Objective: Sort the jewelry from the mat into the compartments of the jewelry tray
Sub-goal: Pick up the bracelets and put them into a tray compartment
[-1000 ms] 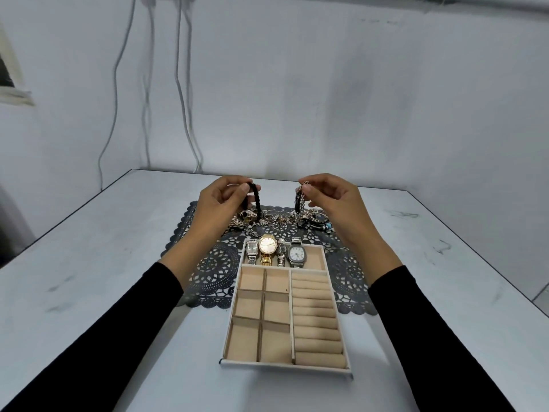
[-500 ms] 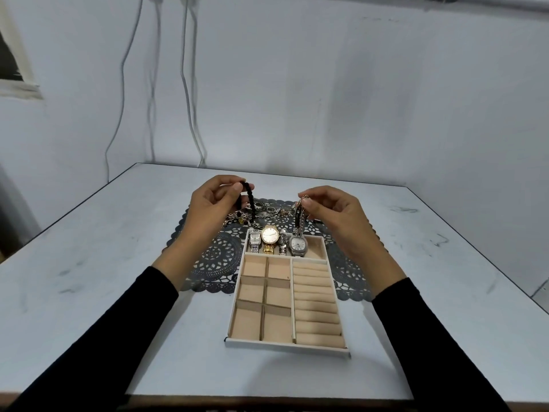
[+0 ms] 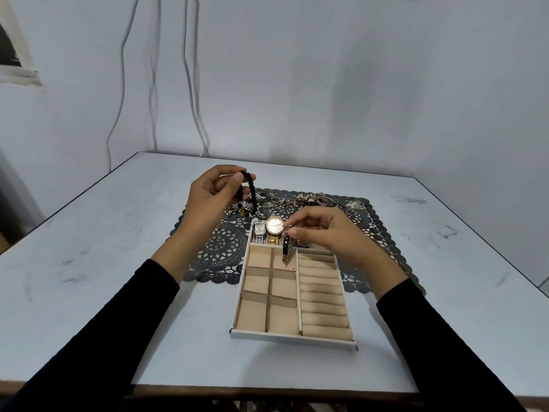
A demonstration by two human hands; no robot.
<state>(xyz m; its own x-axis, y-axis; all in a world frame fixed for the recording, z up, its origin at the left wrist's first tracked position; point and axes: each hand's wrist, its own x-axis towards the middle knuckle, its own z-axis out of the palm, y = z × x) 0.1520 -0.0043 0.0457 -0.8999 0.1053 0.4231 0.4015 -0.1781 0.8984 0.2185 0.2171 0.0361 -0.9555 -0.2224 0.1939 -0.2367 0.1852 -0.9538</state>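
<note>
Right hand (image 3: 320, 230) dropped; bracelet (image 3: 286, 248) dangles over tray (image 3: 294, 337).

Dim cool even light, soft shadows, wide-angle edge distortion

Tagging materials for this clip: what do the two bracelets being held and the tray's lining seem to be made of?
The beaded bracelet in the left hand: round black beads with a slight gloss; stone, glass or plastic, can't tell. The chain bracelet in the right hand: apparently metal links, silvery glints, dark sections between. The tray lining: matte beige, velvet-like fabric, no shine.
</note>
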